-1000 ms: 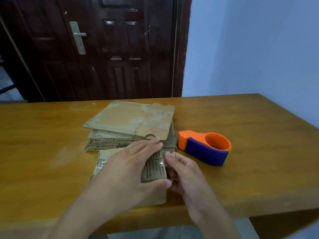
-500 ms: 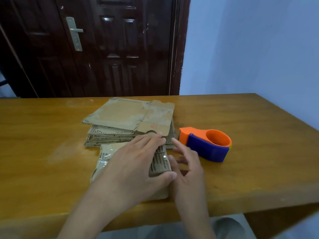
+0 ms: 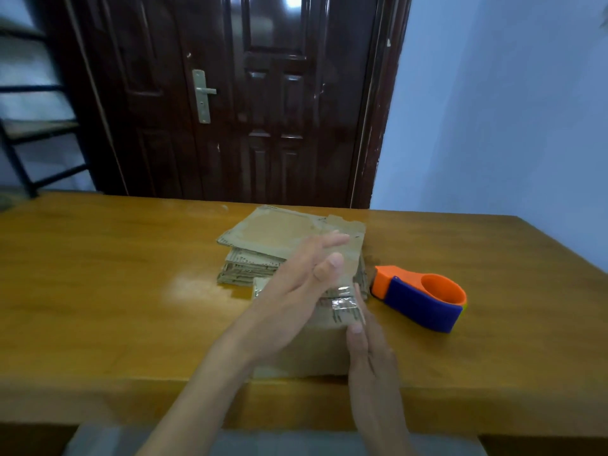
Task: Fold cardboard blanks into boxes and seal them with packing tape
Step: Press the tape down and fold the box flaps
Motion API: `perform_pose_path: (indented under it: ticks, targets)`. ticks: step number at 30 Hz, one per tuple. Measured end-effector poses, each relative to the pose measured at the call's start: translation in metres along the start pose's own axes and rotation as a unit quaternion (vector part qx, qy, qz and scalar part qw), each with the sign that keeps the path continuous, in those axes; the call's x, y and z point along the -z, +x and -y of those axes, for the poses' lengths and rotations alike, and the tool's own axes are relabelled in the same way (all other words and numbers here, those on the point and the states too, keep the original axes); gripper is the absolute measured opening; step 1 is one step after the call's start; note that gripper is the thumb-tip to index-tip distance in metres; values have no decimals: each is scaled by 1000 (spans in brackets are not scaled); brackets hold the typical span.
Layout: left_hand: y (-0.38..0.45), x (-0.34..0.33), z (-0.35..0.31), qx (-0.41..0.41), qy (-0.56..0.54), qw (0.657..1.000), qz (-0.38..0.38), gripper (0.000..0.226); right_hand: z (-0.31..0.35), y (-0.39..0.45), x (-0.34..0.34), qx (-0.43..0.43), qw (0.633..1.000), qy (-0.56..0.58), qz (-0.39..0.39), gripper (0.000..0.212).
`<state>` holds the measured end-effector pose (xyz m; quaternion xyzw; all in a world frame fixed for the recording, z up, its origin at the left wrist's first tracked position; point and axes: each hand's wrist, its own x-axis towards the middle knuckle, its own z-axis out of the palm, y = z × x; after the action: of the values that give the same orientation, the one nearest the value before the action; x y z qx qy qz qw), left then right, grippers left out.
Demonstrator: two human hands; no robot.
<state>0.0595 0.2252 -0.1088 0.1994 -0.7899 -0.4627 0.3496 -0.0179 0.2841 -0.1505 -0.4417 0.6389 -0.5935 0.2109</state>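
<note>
My left hand (image 3: pixel 296 284) hovers just over the top of the cardboard box (image 3: pixel 316 350) at the near edge of the wooden table (image 3: pixel 115 291), fingers straight and spread, gripping nothing. My right hand (image 3: pixel 368 353) lies flat along the box's right side, fingers straight, touching the wall and not curled round it.

The box sits right in front of me, and a strip of clear packing tape (image 3: pixel 342 306) shines across its top by the right edge. Just behind it is the stack of cardboard blanks (image 3: pixel 283 238), flat and a bit ragged at the edges. The tape dispenser (image 3: pixel 424 299), orange and blue, lies to the right of the box, near but apart from it.

This box looks light and hollow, I'd say; thin corrugated walls that would cave under a hard squeeze. Best to take it by two opposite sides with flat palms, low down near the corners where the folds stiffen it. The taped patch looks slick, so I'd keep my fingers on bare cardboard. The blanks should be stiff along the flutes and bendy at the creases; pick one up by an edge.
</note>
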Motion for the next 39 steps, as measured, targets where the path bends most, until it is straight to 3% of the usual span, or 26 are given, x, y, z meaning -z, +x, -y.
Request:
perform_pose_path:
  ticks: [1,2,5,7,9,11,14,17,19,21,24,26,30,34,39]
  targets:
    - [-2,4,-2,-21,-28,999,-29,51,-44,-28,46,-37,999,24,-14,75]
    - [-4,9,-4,-47,-40,996,-62,45,-31,-25,38,-39,999,-25,-25,79]
    - [-18,29,-2,-105,-44,979,-170,34,-45,-12,31,-33,998,-24,-37,97]
    - [-31,40,8,-94,16,971,-219,34,-41,-11,28,-69,997,4,-36,91]
    - [-43,40,22,-39,127,967,-216,47,-51,-12,32,-45,997,5,-61,83]
    - [-51,27,39,20,160,972,-171,64,-49,-13,30,-39,996,4,-74,72]
    - [-53,8,53,79,0,985,-152,71,-49,-7,30,-70,996,20,-48,53]
    - [-44,0,54,115,-145,966,-180,74,-44,11,41,-88,996,28,-3,41]
    - [-37,-2,57,119,-177,961,-177,78,-36,23,52,-104,994,13,43,47]
    - [-32,-1,59,122,-189,959,-172,74,-30,28,62,-137,990,2,42,45]
    - [-30,4,60,131,-212,957,-148,67,-24,30,66,-132,991,-4,-6,8]
    - [-27,4,63,129,-217,957,-145,69,-22,34,65,-123,992,-3,5,21]
    - [-21,4,64,138,-230,952,-151,85,-17,37,58,-109,994,28,-14,28]
    - [-19,2,60,147,-203,957,-144,101,-26,27,54,-77,995,56,5,68]
    - [-16,-6,55,160,-177,953,-187,58,-32,23,46,-73,993,92,-24,69]
